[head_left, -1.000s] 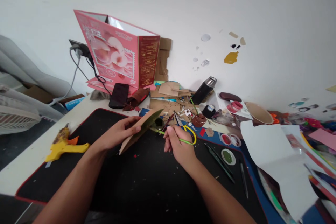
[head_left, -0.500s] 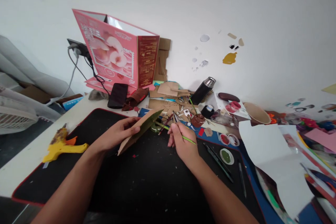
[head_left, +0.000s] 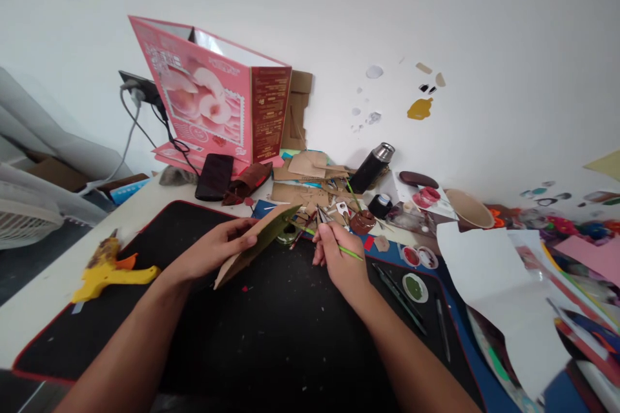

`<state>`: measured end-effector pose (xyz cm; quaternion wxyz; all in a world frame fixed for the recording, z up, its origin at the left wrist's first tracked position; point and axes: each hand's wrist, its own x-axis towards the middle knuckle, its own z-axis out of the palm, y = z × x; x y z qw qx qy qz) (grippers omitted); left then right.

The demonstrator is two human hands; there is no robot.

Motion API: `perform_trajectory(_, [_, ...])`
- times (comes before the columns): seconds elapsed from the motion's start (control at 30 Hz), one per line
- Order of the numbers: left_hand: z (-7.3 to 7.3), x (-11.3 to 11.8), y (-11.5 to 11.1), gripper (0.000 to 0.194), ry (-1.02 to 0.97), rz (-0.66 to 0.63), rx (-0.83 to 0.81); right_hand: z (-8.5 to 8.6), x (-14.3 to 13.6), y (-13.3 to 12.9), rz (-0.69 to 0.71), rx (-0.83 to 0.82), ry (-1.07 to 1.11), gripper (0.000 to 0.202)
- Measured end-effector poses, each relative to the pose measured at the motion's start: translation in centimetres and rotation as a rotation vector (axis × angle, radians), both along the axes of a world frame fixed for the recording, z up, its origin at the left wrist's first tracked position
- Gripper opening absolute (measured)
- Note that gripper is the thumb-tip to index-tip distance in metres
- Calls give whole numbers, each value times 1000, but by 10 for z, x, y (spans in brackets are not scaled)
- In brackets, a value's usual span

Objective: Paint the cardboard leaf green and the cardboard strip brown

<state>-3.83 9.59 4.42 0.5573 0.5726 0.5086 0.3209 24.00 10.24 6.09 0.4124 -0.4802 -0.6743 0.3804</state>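
My left hand (head_left: 227, 246) grips a piece of cardboard (head_left: 256, 246) by its left side, holding it tilted above the black mat (head_left: 285, 335). The cardboard's right-hand face is painted dark green. In my right hand (head_left: 339, 257) is a thin paintbrush with a bright green handle (head_left: 349, 252), pinched between thumb and fingers. Its tip points left and meets the green face or lies very close to it; I cannot tell which. Behind the brush tip, partly hidden by the cardboard, stands an open jar of green paint (head_left: 287, 236).
A yellow glue gun (head_left: 110, 271) lies at left. Pens (head_left: 400, 297) and a lid with green paint (head_left: 415, 288) lie at right. Behind are cardboard scraps (head_left: 305, 174), a brown paint jar (head_left: 362, 222), a black flask (head_left: 372, 168), a phone (head_left: 214, 177) and a pink box (head_left: 208, 97).
The whole view has shifted slightly, so things appear a little further left. Both hands keep their holds on the cardboard and the paintbrush, with barely any movement between them.
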Motion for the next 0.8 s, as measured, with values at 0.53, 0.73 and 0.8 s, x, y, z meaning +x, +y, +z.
perform_trajectory(0.53, [4,1,-2,72,-41,50,-30,14,4,3,-26,-53,136,51])
perform_trajectory(0.73, [11,2,-4,69,-97,81,-78,19,3,4,-79,-55,188,54])
perform_trajectory(0.8, [13,3,-5,66,-103,86,-77,21,5,6,-86,-57,196,53])
